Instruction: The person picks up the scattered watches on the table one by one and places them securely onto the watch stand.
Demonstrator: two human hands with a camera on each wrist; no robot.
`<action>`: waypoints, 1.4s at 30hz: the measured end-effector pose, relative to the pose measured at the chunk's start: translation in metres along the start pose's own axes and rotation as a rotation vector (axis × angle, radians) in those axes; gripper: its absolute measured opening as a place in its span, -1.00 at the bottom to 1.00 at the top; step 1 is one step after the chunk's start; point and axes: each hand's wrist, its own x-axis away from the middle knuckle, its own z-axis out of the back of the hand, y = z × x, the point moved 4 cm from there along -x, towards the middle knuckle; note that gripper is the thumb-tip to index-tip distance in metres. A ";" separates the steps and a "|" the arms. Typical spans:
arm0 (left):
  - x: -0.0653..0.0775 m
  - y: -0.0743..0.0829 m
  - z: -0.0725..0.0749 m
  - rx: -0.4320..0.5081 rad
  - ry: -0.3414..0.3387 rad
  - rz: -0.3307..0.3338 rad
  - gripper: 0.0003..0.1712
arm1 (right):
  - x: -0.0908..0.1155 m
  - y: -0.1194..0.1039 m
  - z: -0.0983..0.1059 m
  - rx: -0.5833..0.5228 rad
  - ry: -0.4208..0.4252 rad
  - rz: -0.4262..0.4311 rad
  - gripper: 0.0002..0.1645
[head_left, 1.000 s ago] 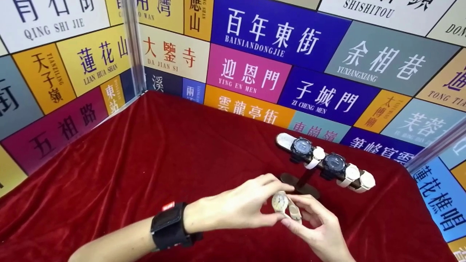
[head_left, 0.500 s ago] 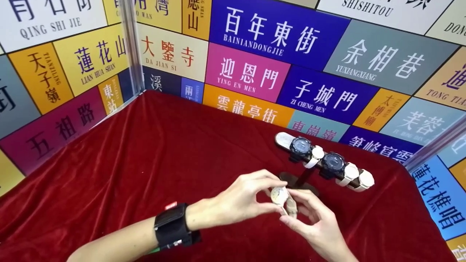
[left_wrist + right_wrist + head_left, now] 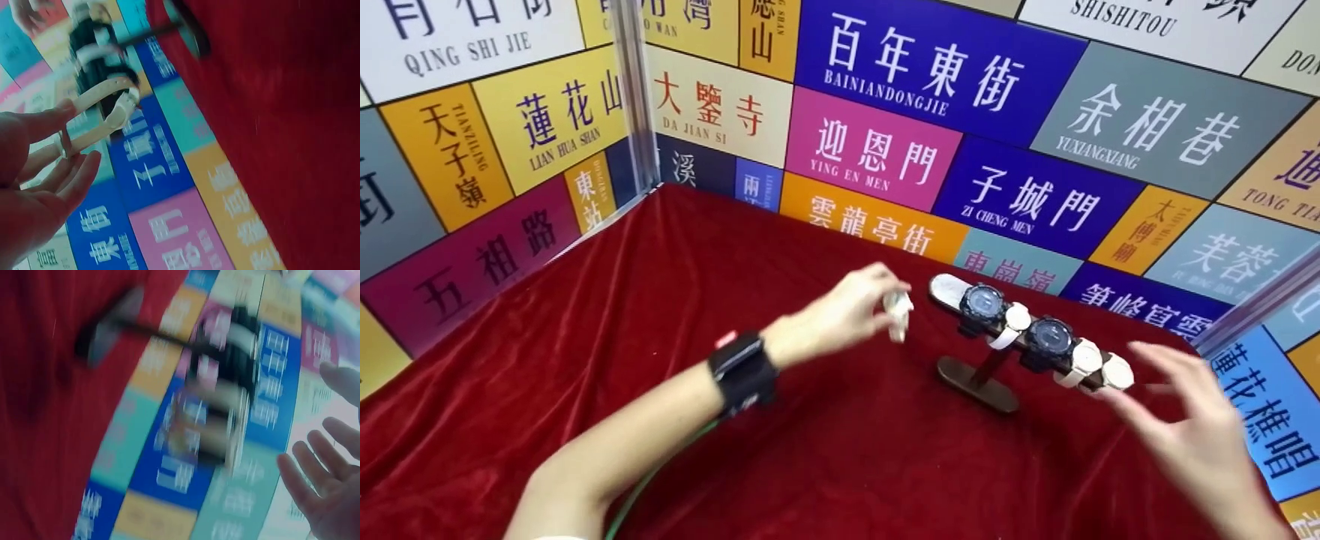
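Observation:
My left hand (image 3: 851, 311) pinches a white wristwatch (image 3: 898, 315) between thumb and fingers, to the left of the watch stand. In the left wrist view, the watch's pale strap (image 3: 115, 112) forms a buckled loop beyond the fingertips. The stand's dark bar (image 3: 997, 349) carries two black watches and several white ones, and its left end (image 3: 949, 291) is bare. At the stand's right end, my right hand (image 3: 1196, 420) is spread beside the outermost white watch (image 3: 1116, 371) and holds nothing. Motion blurs both hands; the right wrist view shows its fingers (image 3: 306, 481) extended.
A wrinkled red cloth (image 3: 735, 300) covers the table. The stand's oval foot (image 3: 979, 384) rests on it. Behind rise panels (image 3: 937, 71) of coloured signs, with a corner post (image 3: 639, 112) at left. A green cable (image 3: 649, 480) trails below the left forearm.
The hands have parted. My left hand has moved up and left with the white watch, while the right has let go of it and moved right to the stand's end.

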 end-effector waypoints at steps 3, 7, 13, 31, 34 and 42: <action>-0.020 -0.011 0.004 -0.051 -0.039 0.057 -0.62 | -0.004 0.028 0.012 0.107 -0.111 -0.088 -0.05; -0.042 -0.018 0.003 -0.075 -0.076 0.069 -0.71 | -0.007 0.059 0.010 0.131 -0.254 -0.097 0.04; -0.067 -0.019 -0.007 -0.092 -0.141 0.080 -0.74 | -0.005 0.075 -0.007 0.135 -0.313 -0.091 -0.08; -0.081 -0.025 -0.026 -0.062 -0.180 -0.033 -0.57 | -0.007 0.071 -0.014 0.145 -0.201 -0.078 -0.37; -0.082 -0.026 -0.026 -0.083 -0.184 -0.041 -0.53 | -0.007 0.070 -0.014 0.150 -0.200 -0.085 -0.38; -0.085 -0.026 -0.025 -0.085 -0.208 -0.059 -0.50 | -0.008 0.069 -0.015 0.164 -0.215 -0.096 -0.37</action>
